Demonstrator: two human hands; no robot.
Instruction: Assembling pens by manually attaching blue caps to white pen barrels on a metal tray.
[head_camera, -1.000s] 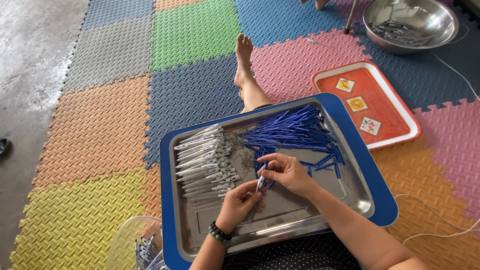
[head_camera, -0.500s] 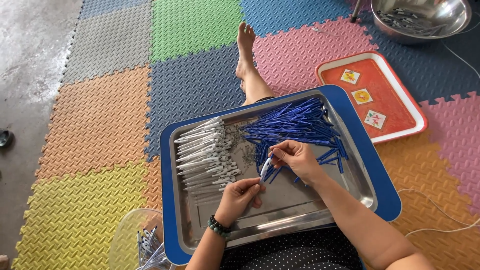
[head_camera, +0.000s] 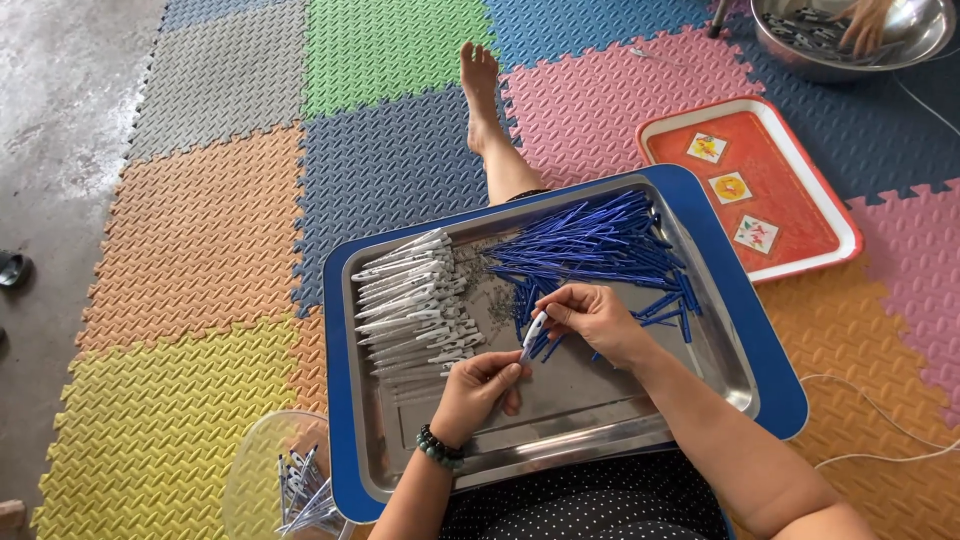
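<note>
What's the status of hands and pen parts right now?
Left hand and right hand together pinch one white pen barrel above the steel tray. Nothing between them.

Your right hand hides the pen part's upper end; the metal bowl and clear container run off frame.

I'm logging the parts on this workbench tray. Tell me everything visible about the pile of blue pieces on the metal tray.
The pile of blue pieces is a loose heap of thin, straight, dark blue rods that look like plastic, mostly lying parallel and fanned toward the tray's far right corner. A few strays lie scattered near the right hand, which rests at the pile's near edge. The heap sits on the shiny metal tray, apart from the white pieces to its left.
</note>
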